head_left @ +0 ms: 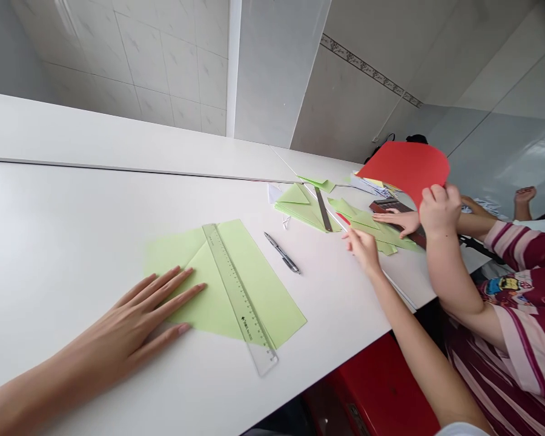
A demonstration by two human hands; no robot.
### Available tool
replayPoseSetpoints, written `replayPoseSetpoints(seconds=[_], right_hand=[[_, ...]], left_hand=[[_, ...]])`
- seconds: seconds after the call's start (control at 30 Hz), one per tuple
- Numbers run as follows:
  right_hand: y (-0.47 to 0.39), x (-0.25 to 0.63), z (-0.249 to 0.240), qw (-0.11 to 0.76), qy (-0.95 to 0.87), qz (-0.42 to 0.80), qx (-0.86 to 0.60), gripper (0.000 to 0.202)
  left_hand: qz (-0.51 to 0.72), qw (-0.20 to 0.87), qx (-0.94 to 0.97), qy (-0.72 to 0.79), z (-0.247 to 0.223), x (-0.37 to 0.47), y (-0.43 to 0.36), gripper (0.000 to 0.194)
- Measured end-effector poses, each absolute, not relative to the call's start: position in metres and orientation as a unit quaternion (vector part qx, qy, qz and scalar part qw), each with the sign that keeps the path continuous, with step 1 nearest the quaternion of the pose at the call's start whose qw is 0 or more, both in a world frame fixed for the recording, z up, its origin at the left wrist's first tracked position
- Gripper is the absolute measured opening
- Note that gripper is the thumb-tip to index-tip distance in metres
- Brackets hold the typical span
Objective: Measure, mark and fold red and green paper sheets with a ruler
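Note:
My left hand [152, 312] lies flat with fingers spread on a folded light green sheet of paper [266, 284]. A clear plastic ruler [240, 297] rests across that sheet, to the right of my fingertips and apart from them. My right hand [363, 247] reaches over the table's right part, fingers closed in a pinch. A slim object with a red part [343, 218] shows at its fingertips; its kind is too small to tell. Between my hands lies a black and clear pen [282, 252].
A stack of green paper [295, 209] with a dark metal ruler [323, 209] lies beyond the pen. At right, a co-worker in a striped shirt holds up red paper [404, 166], other hand flat near green pieces. A red stool [386, 387] stands below the table edge.

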State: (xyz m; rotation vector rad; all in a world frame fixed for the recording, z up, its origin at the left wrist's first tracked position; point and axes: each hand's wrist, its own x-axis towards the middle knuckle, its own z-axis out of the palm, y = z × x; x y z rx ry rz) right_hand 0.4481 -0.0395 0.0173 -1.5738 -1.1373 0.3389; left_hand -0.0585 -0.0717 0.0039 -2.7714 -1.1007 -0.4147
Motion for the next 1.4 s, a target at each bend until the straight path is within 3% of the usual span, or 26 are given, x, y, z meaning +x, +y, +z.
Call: replayPoseSetpoints(seconds=[0.13,0.27,0.37,0.5,0.73,1.13,1.3,1.4], right_hand=[[-0.019,0.373,0.023,0.398,-0.658,0.136,-0.624,0.019],[-0.002,0.32,0.027,0.299,-0.759,0.116,-0.567,0.042],[0.003,0.308,0.026,0.261,-0.802,0.127,-0.523,0.04],[0.002,0.317,0.025,0.291,-0.808,0.161,-0.487,0.025],[-0.003,0.322,0.026,0.372,-0.787,0.228,-0.436,0.02],[0.002,0.332,0.025,0.275,-0.833,0.216,-0.428,0.007],[-0.025,0.296,0.028,0.28,-0.85,0.211,-0.393,0.034],[-0.039,0.275,0.028,0.249,-0.888,0.2,-0.332,0.038]], left_hand=[[-0.134,0.049,-0.926,-0.349,0.006,-0.05,-0.061,0.062],[-0.095,0.01,-0.923,-0.373,0.013,-0.047,-0.05,0.061],[-0.084,-0.018,-0.912,-0.4,0.016,-0.05,-0.047,0.063],[-0.09,-0.015,-0.909,-0.408,0.016,-0.052,-0.049,0.065],[-0.114,0.007,-0.907,-0.405,0.013,-0.046,-0.054,0.059],[-0.14,0.074,-0.919,-0.362,0.008,-0.051,-0.052,0.053],[-0.15,0.072,-0.919,-0.358,0.01,-0.047,-0.053,0.052],[-0.15,0.058,-0.92,-0.357,0.01,-0.045,-0.052,0.052]])
